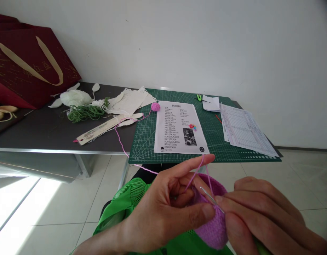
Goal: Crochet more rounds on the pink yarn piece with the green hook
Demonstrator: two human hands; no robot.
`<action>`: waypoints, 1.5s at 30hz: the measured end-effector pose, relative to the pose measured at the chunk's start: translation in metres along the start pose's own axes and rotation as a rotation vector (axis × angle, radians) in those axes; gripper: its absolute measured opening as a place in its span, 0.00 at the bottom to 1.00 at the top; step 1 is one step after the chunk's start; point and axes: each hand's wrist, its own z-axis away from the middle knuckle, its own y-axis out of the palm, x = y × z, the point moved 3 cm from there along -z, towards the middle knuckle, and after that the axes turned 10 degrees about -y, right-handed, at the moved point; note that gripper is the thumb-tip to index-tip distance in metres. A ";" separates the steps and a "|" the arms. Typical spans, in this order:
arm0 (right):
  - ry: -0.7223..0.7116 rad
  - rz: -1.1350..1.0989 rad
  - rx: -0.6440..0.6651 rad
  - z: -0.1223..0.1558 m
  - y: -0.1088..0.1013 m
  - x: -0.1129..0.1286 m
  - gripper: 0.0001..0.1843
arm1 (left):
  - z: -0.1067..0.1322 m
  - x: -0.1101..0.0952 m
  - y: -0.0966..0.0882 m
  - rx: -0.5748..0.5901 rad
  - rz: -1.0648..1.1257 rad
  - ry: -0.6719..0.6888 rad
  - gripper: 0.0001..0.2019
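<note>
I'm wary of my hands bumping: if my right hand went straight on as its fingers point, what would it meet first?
Probably the rounded pink crocheted yarn piece, just ahead of your right hand; depth leaves unclear whether they already touch.

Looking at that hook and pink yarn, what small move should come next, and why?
Probably catching the pink yarn with the crochet hook: the left hand stretches it over a raised index finger while pinching the pink crocheted piece, and the right hand holds the hook, its tip near that strand.
</note>
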 end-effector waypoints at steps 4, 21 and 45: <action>0.034 -0.030 -0.074 0.002 0.003 0.001 0.10 | 0.001 -0.004 -0.002 -0.036 -0.129 0.016 0.31; 0.095 -0.185 -0.013 -0.005 0.007 -0.002 0.08 | -0.002 -0.007 0.000 0.081 0.088 0.024 0.29; 0.169 -0.306 0.107 -0.012 -0.004 -0.004 0.06 | -0.003 -0.015 0.003 0.135 0.138 -0.012 0.27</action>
